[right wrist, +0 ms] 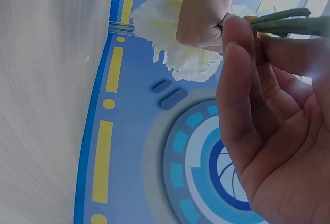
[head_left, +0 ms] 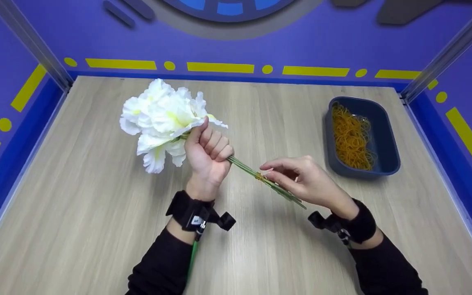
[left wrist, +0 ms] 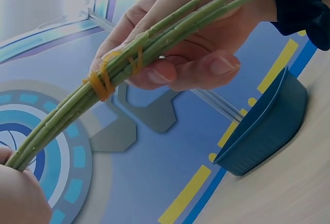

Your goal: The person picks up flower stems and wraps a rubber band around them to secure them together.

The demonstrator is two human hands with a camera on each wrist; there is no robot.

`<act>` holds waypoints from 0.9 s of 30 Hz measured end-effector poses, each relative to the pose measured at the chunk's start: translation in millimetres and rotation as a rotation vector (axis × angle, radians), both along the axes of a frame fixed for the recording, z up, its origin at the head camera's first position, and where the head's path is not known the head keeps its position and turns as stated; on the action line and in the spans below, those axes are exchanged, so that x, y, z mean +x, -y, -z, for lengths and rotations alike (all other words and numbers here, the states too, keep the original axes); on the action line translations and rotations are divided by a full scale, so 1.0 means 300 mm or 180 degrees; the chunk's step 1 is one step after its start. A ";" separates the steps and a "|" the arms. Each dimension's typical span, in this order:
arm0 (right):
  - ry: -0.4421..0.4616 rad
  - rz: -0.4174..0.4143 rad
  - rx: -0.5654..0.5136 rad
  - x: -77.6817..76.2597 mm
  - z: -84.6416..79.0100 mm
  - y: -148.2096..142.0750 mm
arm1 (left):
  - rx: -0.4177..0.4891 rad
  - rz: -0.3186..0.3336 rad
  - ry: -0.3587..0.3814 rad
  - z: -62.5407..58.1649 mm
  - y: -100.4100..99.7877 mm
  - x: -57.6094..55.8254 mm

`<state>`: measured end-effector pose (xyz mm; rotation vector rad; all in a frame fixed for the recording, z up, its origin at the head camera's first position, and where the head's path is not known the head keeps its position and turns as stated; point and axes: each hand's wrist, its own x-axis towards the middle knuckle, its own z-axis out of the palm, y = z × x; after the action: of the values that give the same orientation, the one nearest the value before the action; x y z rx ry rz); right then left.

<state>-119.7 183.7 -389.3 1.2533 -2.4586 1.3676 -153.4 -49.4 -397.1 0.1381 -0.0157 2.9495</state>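
In the head view my left hand (head_left: 209,149) is wrapped round the green stems (head_left: 244,166) of a bunch of white artificial flowers (head_left: 166,114), just below the blooms. The bunch slants, with blooms to the upper left and stem ends to the lower right. A yellow-brown rubber band (left wrist: 100,85) loops several times round the stems, one strand lying farther toward their ends. Close against the stems, my right hand (head_left: 305,180) curls thumb and fingers together at the band, pinching it. Its fingertips are partly hidden behind the stems in the left wrist view.
A dark blue-grey plastic box (head_left: 387,151) stands at the right of the wooden table (head_left: 109,229), holding a heap of yellow-brown rubber bands (head_left: 350,139). Blue patterned panels (head_left: 236,49) close off the back and both sides.
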 end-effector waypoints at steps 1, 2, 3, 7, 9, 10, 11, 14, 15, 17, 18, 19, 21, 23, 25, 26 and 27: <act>-0.0001 0.0002 0.0014 0.001 -0.001 -0.004 | 0.0011 0.0004 0.0014 0.002 -0.001 -0.001; 0.0006 0.0000 0.0033 0.002 -0.001 -0.007 | 0.0023 0.0012 0.0025 0.002 -0.001 -0.001; 0.0020 -0.0004 0.0060 0.003 -0.002 -0.010 | 0.0036 0.0019 0.0031 0.003 -0.002 -0.001; 0.0180 -0.0060 0.0234 0.005 0.001 -0.016 | 0.0055 0.0025 0.0064 0.001 0.000 -0.004; 0.0259 -0.0076 0.0320 0.005 0.003 -0.016 | 0.0043 0.0030 0.0079 0.000 0.002 -0.006; 0.0289 -0.0078 0.0347 0.004 0.003 -0.016 | 0.0030 0.0030 0.0080 0.000 0.003 -0.008; 0.0321 -0.0077 0.0367 0.004 0.003 -0.015 | 0.0020 0.0028 0.0081 0.000 0.004 -0.009; 0.0384 -0.0059 0.0395 0.003 0.002 -0.012 | 0.0028 0.0019 0.0066 0.002 0.006 -0.012; 0.0427 -0.0061 0.0390 0.003 0.002 -0.011 | 0.0039 0.0018 0.0057 0.003 0.007 -0.012; 0.0562 -0.0085 0.0371 0.004 0.002 -0.010 | 0.0062 0.0022 0.0042 0.005 0.007 -0.011; 0.0634 -0.0095 0.0366 0.005 0.002 -0.010 | 0.0064 0.0021 0.0041 0.006 0.007 -0.011; 0.0684 -0.0104 0.0368 0.006 0.001 -0.010 | 0.0064 0.0024 0.0039 0.006 0.007 -0.010; 0.0786 -0.0124 0.0367 0.008 0.001 -0.010 | 0.0027 0.0010 0.0050 0.006 0.005 -0.010; 0.0814 -0.0134 0.0389 0.010 0.001 -0.011 | -0.0023 -0.0015 0.0071 0.004 0.004 -0.009; 0.0778 -0.0130 0.0432 0.012 0.000 -0.011 | -0.0069 -0.0036 0.0089 0.002 0.001 -0.009; 0.0780 -0.0129 0.0440 0.012 0.001 -0.010 | -0.0091 -0.0047 0.0101 0.002 0.001 -0.009; 0.0778 -0.0124 0.0458 0.012 0.001 -0.010 | -0.0099 -0.0048 0.0106 0.001 0.000 -0.009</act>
<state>-116.0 186.6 -389.6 1.2340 -2.7540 1.4562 -156.0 -49.3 -397.4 0.0850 0.0267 2.9653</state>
